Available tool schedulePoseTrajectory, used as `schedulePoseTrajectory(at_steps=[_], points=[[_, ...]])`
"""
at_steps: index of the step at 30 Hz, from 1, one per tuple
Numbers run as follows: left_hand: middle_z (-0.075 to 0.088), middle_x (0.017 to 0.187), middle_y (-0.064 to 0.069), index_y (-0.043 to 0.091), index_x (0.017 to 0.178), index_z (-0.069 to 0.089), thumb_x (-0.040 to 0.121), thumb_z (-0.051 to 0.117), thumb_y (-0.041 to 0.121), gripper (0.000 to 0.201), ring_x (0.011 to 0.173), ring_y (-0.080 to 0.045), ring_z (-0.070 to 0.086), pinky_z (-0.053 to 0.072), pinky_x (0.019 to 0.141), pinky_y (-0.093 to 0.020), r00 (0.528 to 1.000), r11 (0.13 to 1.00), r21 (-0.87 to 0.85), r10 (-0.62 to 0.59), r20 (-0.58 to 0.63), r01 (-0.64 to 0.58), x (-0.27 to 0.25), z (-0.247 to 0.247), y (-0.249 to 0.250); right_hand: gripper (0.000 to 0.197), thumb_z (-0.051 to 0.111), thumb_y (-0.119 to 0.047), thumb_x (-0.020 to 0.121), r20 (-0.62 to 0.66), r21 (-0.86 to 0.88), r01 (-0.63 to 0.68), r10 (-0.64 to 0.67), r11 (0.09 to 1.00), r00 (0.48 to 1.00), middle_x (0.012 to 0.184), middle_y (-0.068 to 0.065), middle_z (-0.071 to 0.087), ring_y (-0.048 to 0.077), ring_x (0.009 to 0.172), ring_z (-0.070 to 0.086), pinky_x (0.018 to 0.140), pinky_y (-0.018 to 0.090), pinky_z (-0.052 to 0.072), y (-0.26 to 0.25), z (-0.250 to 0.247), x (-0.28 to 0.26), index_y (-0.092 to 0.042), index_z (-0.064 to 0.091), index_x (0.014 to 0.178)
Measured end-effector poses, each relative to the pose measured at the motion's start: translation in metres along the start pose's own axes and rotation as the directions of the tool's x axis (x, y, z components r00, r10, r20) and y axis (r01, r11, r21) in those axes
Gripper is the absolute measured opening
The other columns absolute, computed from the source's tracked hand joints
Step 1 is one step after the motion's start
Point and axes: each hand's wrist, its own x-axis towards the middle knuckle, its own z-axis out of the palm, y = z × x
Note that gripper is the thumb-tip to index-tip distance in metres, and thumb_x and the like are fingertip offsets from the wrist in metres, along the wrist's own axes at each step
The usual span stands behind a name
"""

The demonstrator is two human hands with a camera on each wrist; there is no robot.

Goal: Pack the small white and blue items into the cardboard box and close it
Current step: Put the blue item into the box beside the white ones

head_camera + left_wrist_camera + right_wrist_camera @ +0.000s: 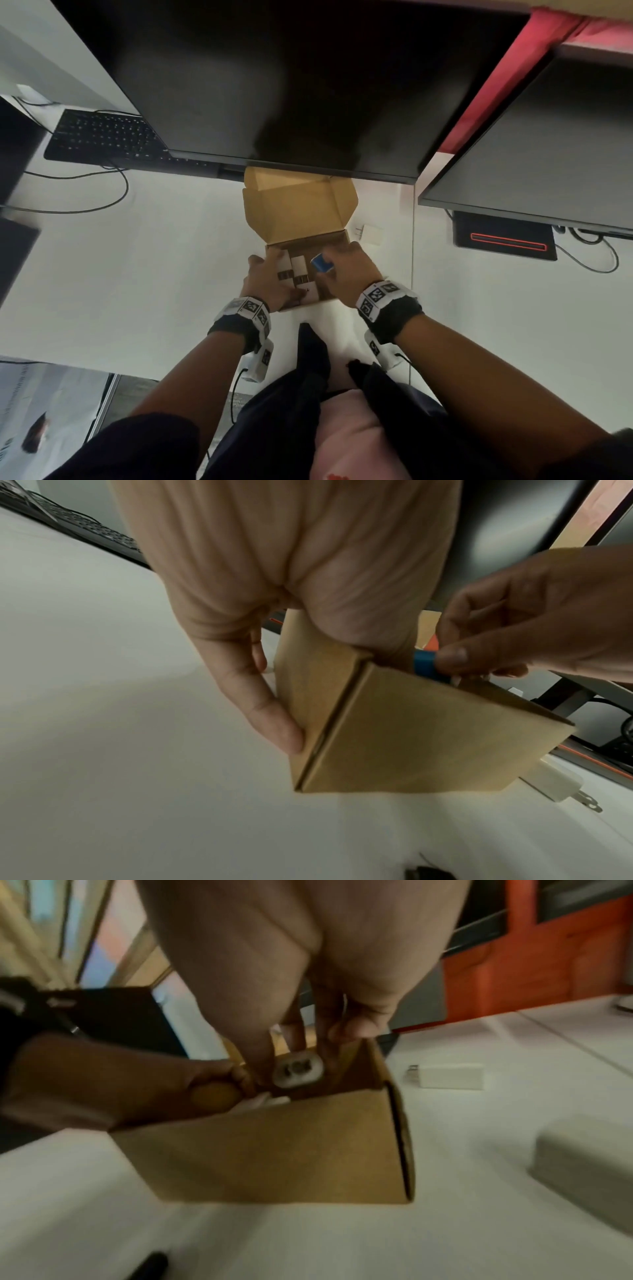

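An open cardboard box [296, 212] stands on the white table, its lid folded back under the monitor. Several small white items [298, 266] lie packed in its left half. My left hand [270, 277] grips the box's left wall [308, 696], thumb [270, 718] outside and fingers inside over the white items. My right hand [346, 270] pinches a small blue item [321, 263] just above the box's right half. Its white slotted face [298, 1072] shows in the right wrist view, and the left wrist view shows the same blue item [424, 662] at the rim. A white charger [371, 234] lies on the table right of the box.
A large dark monitor [291, 85] overhangs the box lid. A black keyboard [102, 137] and cables lie to the far left. A second monitor [555, 144] and a black device with a red light [507, 236] are on the right. The table edge runs near my body.
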Motion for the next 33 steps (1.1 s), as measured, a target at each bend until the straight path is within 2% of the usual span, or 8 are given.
schedulePoseTrajectory(at_steps=[5,9,15,19,22,27,30,33], points=[[0.037,0.123,-0.005,0.034,0.137,0.033,0.060,0.091,0.045,0.097,0.103,-0.036,0.059,0.055,0.092,-0.047,1.000,1.000,0.003,-0.015,-0.003,0.015,-0.002,0.000,0.002,0.008,0.055,-0.022,0.085,0.161,-0.357,-0.003,0.064,0.934,0.985,0.093,0.002,0.065,0.026,0.096,0.058,0.082,0.036,0.046,-0.015,0.010,0.004,-0.023,0.063,0.083],[0.037,0.122,-0.006,0.033,0.139,0.032,0.061,0.090,0.047,0.098,0.104,-0.039,0.059,0.054,0.094,-0.049,1.000,1.000,0.008,0.006,-0.001,-0.006,-0.002,0.001,0.002,0.011,0.057,-0.023,0.088,0.212,-0.361,-0.005,0.088,0.933,0.973,0.088,0.003,0.062,0.028,0.093,0.064,0.071,0.034,0.049,-0.018,0.003,0.008,-0.017,0.066,0.090],[0.037,0.125,-0.008,0.030,0.141,0.031,0.062,0.089,0.046,0.099,0.107,-0.039,0.058,0.054,0.093,-0.047,1.000,1.000,0.011,0.015,0.001,-0.015,-0.003,0.000,0.003,0.025,0.056,-0.023,0.098,0.436,-0.279,0.063,0.068,0.958,0.898,0.109,0.015,0.067,0.033,0.102,0.065,0.078,0.034,0.050,-0.012,0.007,0.023,-0.003,0.067,0.108],[0.038,0.126,-0.008,0.030,0.139,0.031,0.062,0.088,0.048,0.098,0.107,-0.038,0.058,0.054,0.093,-0.047,1.000,1.000,0.013,0.009,0.002,-0.009,-0.004,0.000,0.003,0.032,0.056,-0.032,0.099,0.392,-0.289,0.065,0.056,0.955,0.918,0.109,0.015,0.066,0.032,0.102,0.064,0.078,0.035,0.048,-0.015,0.006,0.025,-0.003,0.064,0.109],[0.036,0.123,-0.005,0.030,0.140,0.031,0.063,0.088,0.047,0.097,0.107,-0.037,0.057,0.053,0.092,-0.046,1.000,1.000,0.004,0.000,0.004,0.000,-0.004,0.000,0.004,0.029,0.058,-0.025,0.097,0.372,-0.287,0.111,0.004,0.952,0.928,0.112,0.016,0.065,0.034,0.103,0.064,0.083,0.039,0.051,-0.013,0.009,0.022,-0.004,0.059,0.117],[0.036,0.123,-0.005,0.031,0.139,0.033,0.063,0.089,0.045,0.096,0.108,-0.037,0.056,0.053,0.092,-0.046,1.000,1.000,0.001,-0.007,0.002,0.007,-0.003,0.000,0.004,0.018,0.049,-0.003,0.096,0.439,-0.476,0.243,-0.011,0.845,0.899,0.079,0.008,0.059,0.029,0.097,0.067,0.071,0.031,0.047,-0.011,0.011,0.015,-0.004,0.067,0.096],[0.038,0.126,-0.006,0.031,0.138,0.033,0.062,0.089,0.046,0.095,0.109,-0.037,0.056,0.054,0.093,-0.049,1.000,1.000,0.005,-0.012,0.007,0.012,-0.004,0.000,0.004,0.018,0.050,-0.001,0.095,0.447,-0.496,0.245,0.003,0.833,0.895,0.090,0.011,0.068,0.028,0.094,0.069,0.068,0.029,0.045,-0.015,0.003,0.013,-0.002,0.068,0.095],[0.037,0.124,-0.005,0.031,0.137,0.033,0.062,0.089,0.045,0.095,0.108,-0.036,0.056,0.054,0.092,-0.048,1.000,1.000,0.007,-0.011,0.001,0.011,-0.004,0.000,0.004,0.015,0.056,-0.001,0.093,0.443,-0.488,0.202,0.042,0.849,0.896,0.068,0.003,0.055,0.027,0.093,0.069,0.069,0.027,0.047,-0.017,0.001,0.014,-0.004,0.065,0.082]])
